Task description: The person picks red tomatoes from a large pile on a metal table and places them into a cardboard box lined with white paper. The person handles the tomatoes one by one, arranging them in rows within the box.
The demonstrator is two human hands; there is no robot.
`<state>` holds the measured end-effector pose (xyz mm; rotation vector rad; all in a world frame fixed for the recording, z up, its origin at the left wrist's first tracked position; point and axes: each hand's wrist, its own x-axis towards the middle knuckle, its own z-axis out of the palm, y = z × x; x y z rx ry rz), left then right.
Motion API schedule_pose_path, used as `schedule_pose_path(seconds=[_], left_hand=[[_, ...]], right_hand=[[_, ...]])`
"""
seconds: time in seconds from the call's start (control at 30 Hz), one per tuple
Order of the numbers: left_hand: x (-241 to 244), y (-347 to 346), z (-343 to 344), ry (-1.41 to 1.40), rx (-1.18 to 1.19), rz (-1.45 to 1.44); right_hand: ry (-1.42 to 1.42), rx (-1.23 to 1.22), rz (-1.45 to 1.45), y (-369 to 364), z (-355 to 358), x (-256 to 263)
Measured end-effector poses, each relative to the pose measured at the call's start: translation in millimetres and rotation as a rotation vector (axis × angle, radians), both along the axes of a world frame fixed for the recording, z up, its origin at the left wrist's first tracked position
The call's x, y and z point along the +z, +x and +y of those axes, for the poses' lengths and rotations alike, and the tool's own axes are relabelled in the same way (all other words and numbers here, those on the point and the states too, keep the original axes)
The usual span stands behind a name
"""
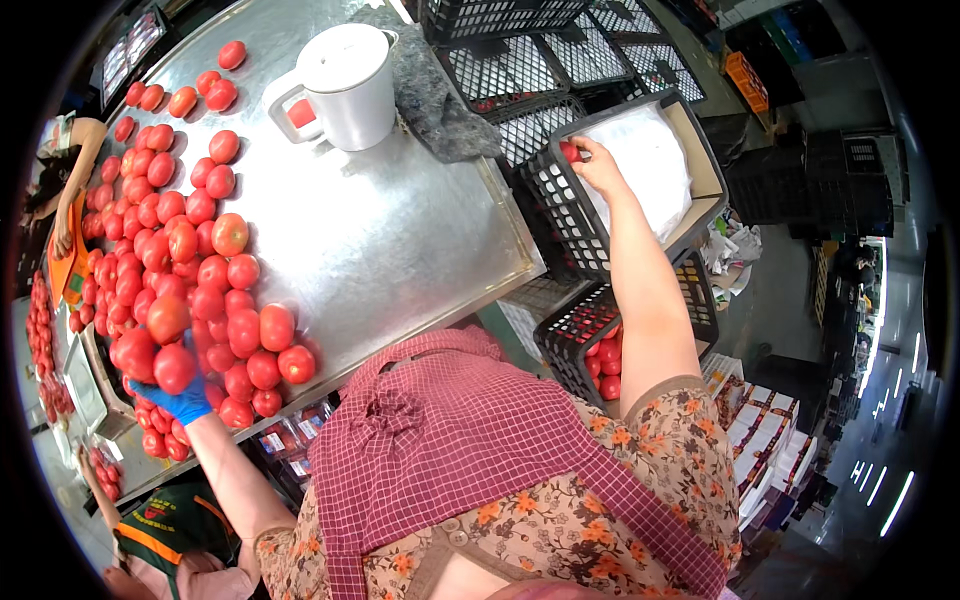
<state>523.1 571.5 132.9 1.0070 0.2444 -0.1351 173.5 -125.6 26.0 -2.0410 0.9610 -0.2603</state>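
My left hand, in a blue glove, cups several red tomatoes over the near left part of a metal-topped table. Around and behind it spreads a large heap of tomatoes. On the other side, my bare right hand reaches over a black plastic crate and grips a red tomato at the crate's left wall. Cardboard and a white sheet line that crate. My fingers partly cover the tomato.
A white lidded pitcher and a dark wet cloth sit at the table's right edge. Below the lined crate, another black crate holds tomatoes. More black crates stand behind. Co-workers' arms show at far left; a person is lower left.
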Motion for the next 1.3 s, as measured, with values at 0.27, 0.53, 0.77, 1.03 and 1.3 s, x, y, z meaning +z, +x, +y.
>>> schedule_pose_path(seconds=[0.27,0.53,0.77,1.03,1.3], left_hand=[[-6,108,117,-0.002,0.235,0.199],[-71,182,90,1.504,0.4,0.035],[-96,15,-162,0.915,-0.498,-0.471],[1,-178,-348,0.276,-1.243,-0.633],[-33,-163,-310,0.194,-1.247,0.007]], right_hand=[[-0.28,0.167,0.201,19,15,22],[-0.177,-0.248,-0.136,-20,16,18],[0.725,-0.202,-0.632,8,113,71],[1.19,-0.263,-0.526,27,231,116],[0.734,0.077,-0.27,-8,206,85]])
